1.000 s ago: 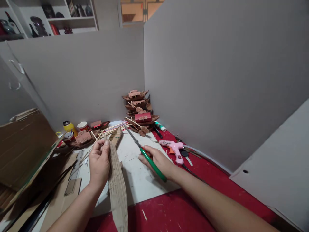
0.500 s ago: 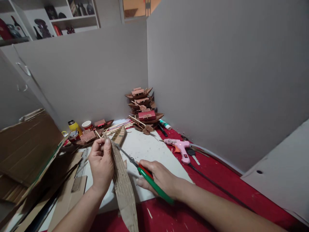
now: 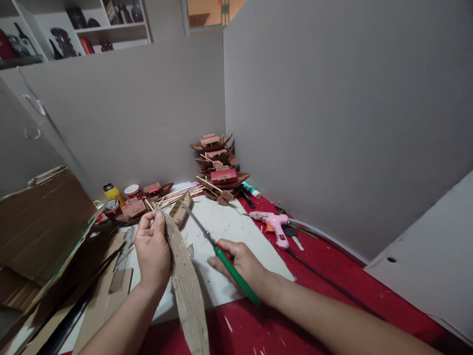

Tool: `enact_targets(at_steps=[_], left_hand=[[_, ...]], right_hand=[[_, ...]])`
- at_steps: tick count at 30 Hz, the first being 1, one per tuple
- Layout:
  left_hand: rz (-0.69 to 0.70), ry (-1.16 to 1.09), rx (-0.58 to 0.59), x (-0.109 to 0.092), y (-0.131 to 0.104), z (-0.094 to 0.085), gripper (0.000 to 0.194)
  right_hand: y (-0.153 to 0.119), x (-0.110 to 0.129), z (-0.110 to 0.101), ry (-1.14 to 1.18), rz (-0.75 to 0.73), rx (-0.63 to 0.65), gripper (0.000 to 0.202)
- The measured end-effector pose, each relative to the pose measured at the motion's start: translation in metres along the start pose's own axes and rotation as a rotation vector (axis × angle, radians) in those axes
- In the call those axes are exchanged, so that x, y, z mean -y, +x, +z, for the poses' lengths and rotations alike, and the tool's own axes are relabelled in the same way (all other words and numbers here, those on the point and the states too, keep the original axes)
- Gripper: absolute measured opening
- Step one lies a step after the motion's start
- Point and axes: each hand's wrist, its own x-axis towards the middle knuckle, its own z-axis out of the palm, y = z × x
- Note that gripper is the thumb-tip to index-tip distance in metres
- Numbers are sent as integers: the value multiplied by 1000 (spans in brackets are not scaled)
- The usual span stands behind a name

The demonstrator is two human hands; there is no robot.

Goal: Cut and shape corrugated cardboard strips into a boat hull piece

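Note:
My left hand [image 3: 153, 249] pinches the upper end of a long, curved cardboard strip [image 3: 187, 281], whose ribbed face shows. The strip hangs down past the bottom edge of the view. My right hand [image 3: 246, 268] is wrapped round the green and red handles of a pair of scissors [image 3: 231, 268]. The blades point up and left, just right of the strip and apart from it. Behind them a small boat-shaped cardboard piece [image 3: 181, 209] lies on the white board [image 3: 221, 224].
Stacked brown model boats [image 3: 221, 175] stand in the corner. A pink glue gun [image 3: 275, 224] lies on the red tablecloth [image 3: 325, 266] at the right. Cardboard sheets [image 3: 44, 231], cups [image 3: 132, 191] and a yellow bottle [image 3: 112, 192] are at the left.
The scissors have come away from the strip's upper edge, and the blades now sit further right. The strip's upper end has shifted slightly left with my left hand.

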Motion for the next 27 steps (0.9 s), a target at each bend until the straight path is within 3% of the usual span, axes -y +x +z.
enact_targets(at_steps=[3, 6, 10, 14, 17, 19, 21, 24, 27], left_hand=[[-36, -36, 6, 0, 8, -2, 23], [-60, 14, 44, 4, 14, -3, 25], [-59, 156, 88, 12, 17, -5, 30], [-102, 235, 179, 20, 12, -4, 37], [-128, 290, 281, 25, 5, 2, 39], [-134, 312, 350, 30, -2, 6, 40], [-139, 331, 432, 35, -8, 10, 39], [-178, 360, 546, 39, -14, 13, 40], [-210, 366, 590, 38, -16, 14, 36]], right_hand=[[13, -2, -15, -354, 153, -101, 40], [25, -9, -32, -745, 336, -52, 33], [29, -18, -45, -789, 389, -17, 24], [27, -12, -48, -762, 336, -81, 29], [24, -2, -41, -514, 213, -110, 33], [22, 2, -32, -22, 146, -38, 34], [19, 3, -22, 373, 176, 71, 35], [18, 0, -15, 605, 197, 161, 34], [20, -2, -18, 681, 227, 128, 31]])
